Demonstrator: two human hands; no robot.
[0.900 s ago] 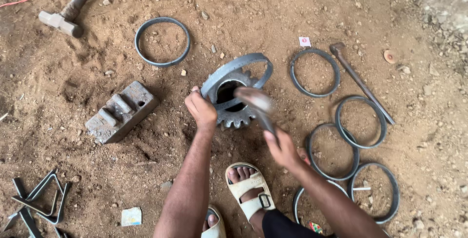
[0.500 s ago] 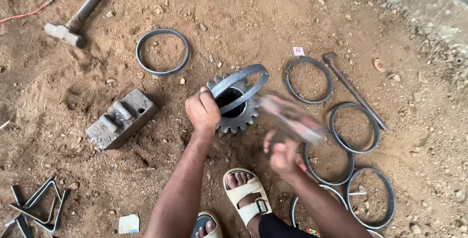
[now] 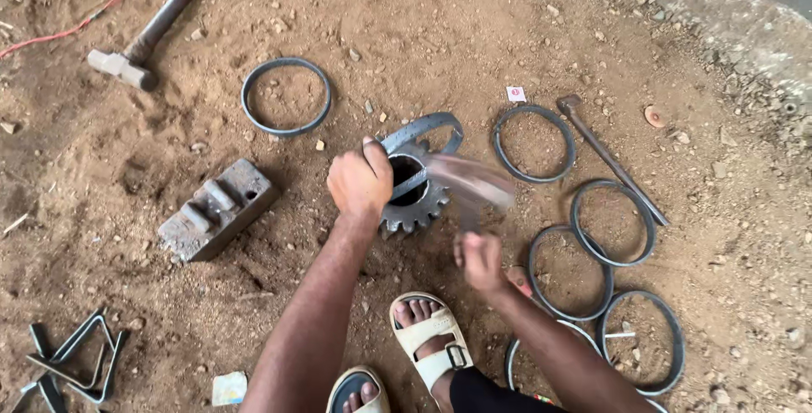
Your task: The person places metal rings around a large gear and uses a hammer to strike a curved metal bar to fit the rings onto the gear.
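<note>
On the sandy ground lies a toothed steel gear [image 3: 416,207]. A dark metal ring [image 3: 423,131] stands tilted on its top, and my left hand [image 3: 359,181] grips that ring at its left side. Just right of the gear, my right hand [image 3: 479,259] is closed on the handle of a hammer [image 3: 469,183], which shows only as a motion blur above the gear.
Several more metal rings [image 3: 285,96] lie around, most at the right [image 3: 612,221]. A sledgehammer [image 3: 152,34] lies top left, a steel block [image 3: 216,209] left of the gear, a long bar [image 3: 611,158] at right, bent strips [image 3: 72,365] bottom left. My sandalled feet [image 3: 431,348] are below.
The hammer in my right hand has swung between frames, out to the right and back over the gear. My left hand has kept hold of the ring on the gear.
</note>
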